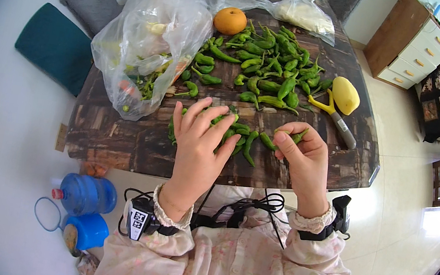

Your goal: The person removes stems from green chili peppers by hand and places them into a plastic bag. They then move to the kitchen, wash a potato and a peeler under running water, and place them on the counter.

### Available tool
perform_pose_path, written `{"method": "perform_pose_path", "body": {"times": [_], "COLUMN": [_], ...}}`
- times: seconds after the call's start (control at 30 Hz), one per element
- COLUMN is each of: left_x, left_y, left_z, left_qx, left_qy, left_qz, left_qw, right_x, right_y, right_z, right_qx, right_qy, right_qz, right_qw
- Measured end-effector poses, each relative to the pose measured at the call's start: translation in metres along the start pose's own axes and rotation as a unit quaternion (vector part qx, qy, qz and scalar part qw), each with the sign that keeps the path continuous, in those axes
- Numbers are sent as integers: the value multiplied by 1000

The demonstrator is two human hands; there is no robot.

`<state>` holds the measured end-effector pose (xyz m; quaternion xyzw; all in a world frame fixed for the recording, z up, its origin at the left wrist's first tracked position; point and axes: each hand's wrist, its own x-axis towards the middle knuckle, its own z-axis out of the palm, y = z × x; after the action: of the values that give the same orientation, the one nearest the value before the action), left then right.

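My left hand (203,134) lies with spread fingers over a small group of green peppers (242,130) near the table's front edge. My right hand (303,152) pinches a green pepper (299,135) between thumb and fingers. Beside it, another green pepper (267,140) lies partly behind the fingertips. A curved green pepper (249,148) rests between the two hands. Beyond them spreads a larger heap of green peppers (277,52). What lies under my left palm is hidden.
A clear plastic bag (153,37) with vegetable pieces stands at the left. An orange round fruit (230,21) sits behind the heap. At the right are a yellow-headed peeler (334,115) and a peeled potato (345,96). Another plastic bag (305,15) lies at the back.
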<state>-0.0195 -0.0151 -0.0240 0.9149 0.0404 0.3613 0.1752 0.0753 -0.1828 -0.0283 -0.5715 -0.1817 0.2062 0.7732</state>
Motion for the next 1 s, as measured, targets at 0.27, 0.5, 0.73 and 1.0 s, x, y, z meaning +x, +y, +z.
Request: {"method": "perform_pose_path", "body": {"times": [0.27, 0.5, 0.73, 1.0], "left_x": [2, 6, 20, -2], "left_y": [16, -20, -64, 17], "left_z": [-8, -35, -44, -12], "left_qx": [-277, -96, 113, -259], "left_qy": [13, 140, 166, 11], "left_qz": [-7, -22, -54, 9], "left_qw": [961, 985, 978, 966], "right_x": [-7, -8, -9, -8], "right_y": [0, -5, -4, 5], "right_z": [13, 16, 21, 19], "right_qx": [-26, -51, 22, -14], "right_qy": [-75, -101, -153, -123], "right_qz": [52, 69, 44, -72], "right_qw": [995, 991, 987, 990]}}
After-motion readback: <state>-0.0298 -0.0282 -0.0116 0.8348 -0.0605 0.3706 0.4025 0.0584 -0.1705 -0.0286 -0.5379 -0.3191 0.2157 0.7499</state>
